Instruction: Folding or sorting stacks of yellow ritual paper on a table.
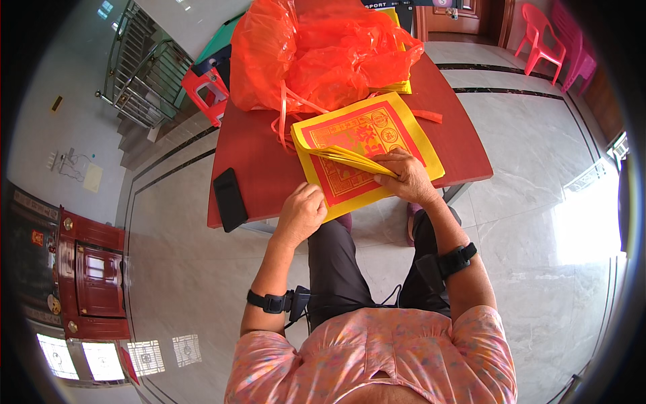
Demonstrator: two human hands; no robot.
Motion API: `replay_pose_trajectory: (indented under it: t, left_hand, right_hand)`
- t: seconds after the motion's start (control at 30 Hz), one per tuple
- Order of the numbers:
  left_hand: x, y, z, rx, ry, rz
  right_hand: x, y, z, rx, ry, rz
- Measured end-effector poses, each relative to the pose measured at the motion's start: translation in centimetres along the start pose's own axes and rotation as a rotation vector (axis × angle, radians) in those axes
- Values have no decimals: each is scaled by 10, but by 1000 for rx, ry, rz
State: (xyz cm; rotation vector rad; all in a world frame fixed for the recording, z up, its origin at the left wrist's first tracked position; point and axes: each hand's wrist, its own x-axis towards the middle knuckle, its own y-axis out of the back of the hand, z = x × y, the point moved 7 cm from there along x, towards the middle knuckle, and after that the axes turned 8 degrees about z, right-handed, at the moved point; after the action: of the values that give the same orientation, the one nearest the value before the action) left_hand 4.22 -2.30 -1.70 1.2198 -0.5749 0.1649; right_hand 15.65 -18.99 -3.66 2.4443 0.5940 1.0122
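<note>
A stack of yellow paper sheets with red printed panels (404,118) lies at the near edge of the red table, its near corner jutting over the edge. My right hand (406,177) grips a folded, layered bundle of the yellow paper (348,157) above the stack, thumb below it and fingers on top. My left hand (304,209) is curled at the stack's near left edge, fingertips closed on the paper there. Beyond the stack lies a crumpled red plastic bag (328,60), with thin red strips (283,108) trailing from it. More yellow paper (405,87) shows beside and under the bag.
A black phone (230,200) lies at the left edge of the red table (449,141). A red plastic stool (206,96) stands past the table's left side. Pink plastic chairs (542,43) stand at the far right, and a railed staircase (144,76) rises at the left.
</note>
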Motion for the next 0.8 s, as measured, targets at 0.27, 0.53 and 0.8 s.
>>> replay_pose_trajectory:
  t: [0.27, 0.53, 0.8]
  left_hand:
    - [-2, 8, 7, -111, 70, -65]
    - [-4, 3, 9, -43, -95, -16]
    - [-6, -2, 10, -16, -105, 60]
  right_hand:
    - [0, 3, -2, 18, 11, 9]
    - [0, 0, 0, 7, 6, 0]
    - [0, 0, 2, 1, -10, 3]
